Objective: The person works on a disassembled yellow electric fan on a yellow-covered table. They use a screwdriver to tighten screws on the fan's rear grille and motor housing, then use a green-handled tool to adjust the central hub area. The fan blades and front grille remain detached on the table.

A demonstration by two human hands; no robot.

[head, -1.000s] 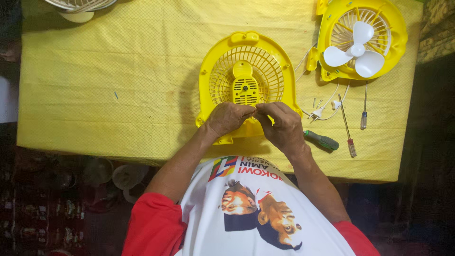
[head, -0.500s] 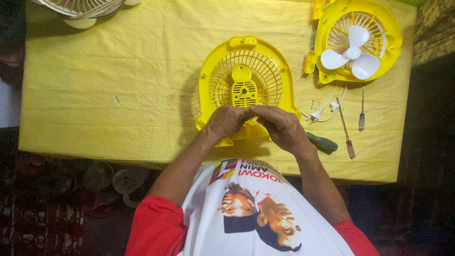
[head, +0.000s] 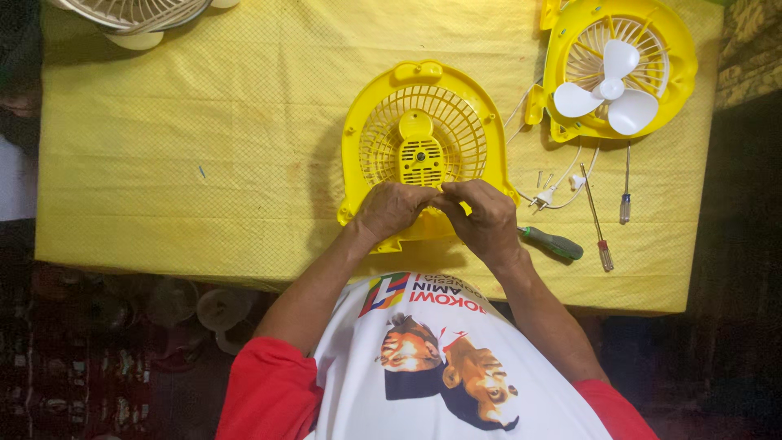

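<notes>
A yellow fan housing (head: 423, 114) with a round grille lies flat on the yellow tablecloth (head: 204, 138) in front of me. My left hand (head: 391, 210) and my right hand (head: 486, 218) rest on its near lower part. Their fingers are curled and the tips meet just below the grille's centre hub. Whatever is pinched between the fingertips is hidden. A green-handled screwdriver (head: 554, 243) lies right beside my right wrist.
A second yellow fan half with a white three-blade propeller (head: 612, 85) sits at the far right, trailing white wires and a plug (head: 544, 198). Two thin screwdrivers (head: 625, 195) and loose screws lie near it. A white fan grille (head: 134, 12) pokes in at the far left.
My right hand's fingers have closed in toward my left hand's, so the fingertips now meet. The fan housing has stayed put.
</notes>
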